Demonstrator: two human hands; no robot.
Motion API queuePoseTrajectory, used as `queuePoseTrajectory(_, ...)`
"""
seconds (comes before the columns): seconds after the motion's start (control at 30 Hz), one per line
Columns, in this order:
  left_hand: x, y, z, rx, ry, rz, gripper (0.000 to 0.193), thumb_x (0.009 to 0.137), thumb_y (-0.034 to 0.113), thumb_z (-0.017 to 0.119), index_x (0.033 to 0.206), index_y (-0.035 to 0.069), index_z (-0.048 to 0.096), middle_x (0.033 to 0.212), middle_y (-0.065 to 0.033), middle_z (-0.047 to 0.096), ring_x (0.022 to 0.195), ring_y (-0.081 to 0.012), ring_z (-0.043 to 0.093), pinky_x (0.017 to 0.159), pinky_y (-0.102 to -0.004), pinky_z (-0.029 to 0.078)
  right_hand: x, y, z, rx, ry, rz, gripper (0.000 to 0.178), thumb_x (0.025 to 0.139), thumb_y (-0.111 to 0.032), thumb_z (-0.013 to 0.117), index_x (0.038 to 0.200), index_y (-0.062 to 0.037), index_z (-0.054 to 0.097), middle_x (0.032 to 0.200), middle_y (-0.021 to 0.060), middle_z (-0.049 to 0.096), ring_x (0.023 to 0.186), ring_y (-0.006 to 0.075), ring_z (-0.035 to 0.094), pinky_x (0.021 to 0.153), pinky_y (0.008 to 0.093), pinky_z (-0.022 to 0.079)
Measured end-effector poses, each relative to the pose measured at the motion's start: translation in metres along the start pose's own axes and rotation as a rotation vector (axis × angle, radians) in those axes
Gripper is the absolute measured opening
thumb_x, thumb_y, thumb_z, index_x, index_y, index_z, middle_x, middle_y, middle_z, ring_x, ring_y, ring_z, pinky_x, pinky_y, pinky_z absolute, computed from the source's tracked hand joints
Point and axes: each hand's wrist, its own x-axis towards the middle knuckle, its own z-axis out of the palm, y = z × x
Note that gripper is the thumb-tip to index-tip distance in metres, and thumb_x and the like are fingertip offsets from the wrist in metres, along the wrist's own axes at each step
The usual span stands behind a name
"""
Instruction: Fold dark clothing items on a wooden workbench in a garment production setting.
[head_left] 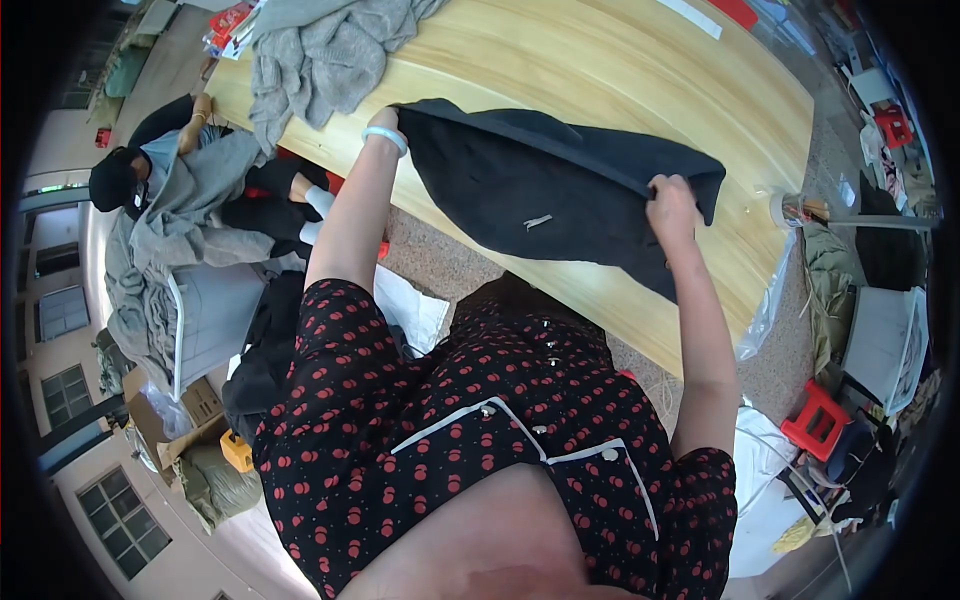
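A black garment (540,185) is stretched between my two hands over the wooden table; folded over as it is, its exact kind cannot be made out. My left hand (392,122), with a pale bracelet at the wrist, grips its upper left corner. At the right end, my right hand (672,208) is closed in a fist on the cloth near the folded edge. A small whitish mark or tag (538,222) shows on the lower front of the garment. Part of it hangs past the table's near edge.
A grey knitted heap (320,65) lies at the table's (600,50) far left. A jar of sticklike tools (795,208) stands at its right corner. Left, a seated person (190,180) handles grey cloth. A red stool (815,420) is at lower right, a cardboard box (200,405) lower left.
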Motion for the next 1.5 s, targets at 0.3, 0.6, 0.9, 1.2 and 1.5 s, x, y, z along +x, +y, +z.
queuePoseTrajectory(0.3,0.037,0.0,-0.015,-0.079,-0.073,-0.002,0.022,0.083,0.009,0.041,0.099,-0.005,0.05,0.097,-0.0166,0.057,0.085,-0.0278,0.057,0.074,-0.037,0.048,0.087,0.001,-0.085,0.033,0.365,0.087,0.034,0.064,0.003,0.044,0.094,-0.0075,0.056,0.085,0.0152,0.058,0.084,0.0306,0.055,0.074,0.0356,0.043)
queuePoseTrajectory(0.6,0.08,-0.046,-0.067,0.508,0.164,0.309,0.032,0.075,0.004,0.037,0.1,-0.001,0.055,0.096,-0.014,0.058,0.086,-0.0217,0.054,0.078,-0.0294,0.042,0.002,-0.012,0.013,0.099,-0.245,-0.042,0.025,0.068,-0.001,0.055,0.094,-0.0018,0.054,0.093,0.0161,0.053,0.089,0.0315,0.051,0.079,0.0362,0.041)
queuePoseTrajectory(0.9,0.06,-0.059,-0.049,1.002,0.782,0.548,0.03,0.074,0.006,0.045,0.103,0.002,0.05,0.088,-0.0171,0.056,0.089,-0.0327,0.051,0.079,-0.0377,0.04,-0.038,-0.005,0.057,0.02,-0.201,0.07,0.036,0.066,-0.012,0.063,0.099,-0.0046,0.052,0.101,0.0104,0.05,0.099,0.0282,0.046,0.088,0.0422,0.034)
queuePoseTrajectory(1.2,-0.137,-0.169,0.177,0.847,-0.941,1.304,0.008,0.072,0.006,0.056,0.079,0.004,0.059,0.08,-0.0126,0.058,0.076,-0.0285,0.056,0.069,-0.0348,0.046,-0.061,0.068,0.046,-0.045,-0.309,0.287,0.026,0.063,-0.006,0.057,0.089,-0.0085,0.056,0.092,0.0092,0.053,0.098,0.0258,0.045,0.09,0.0431,0.03)
queuePoseTrajectory(1.5,-0.182,-0.251,0.318,1.877,-0.619,1.23,0.038,0.073,0.036,0.059,0.095,0.005,0.054,0.099,-0.0125,0.052,0.094,-0.0273,0.051,0.076,-0.0374,0.044,-0.113,0.098,0.048,-0.006,-0.134,0.326,0.016,0.063,-0.01,0.063,0.079,-0.0113,0.06,0.088,0.0063,0.052,0.097,0.0249,0.045,0.089,0.0452,0.031)
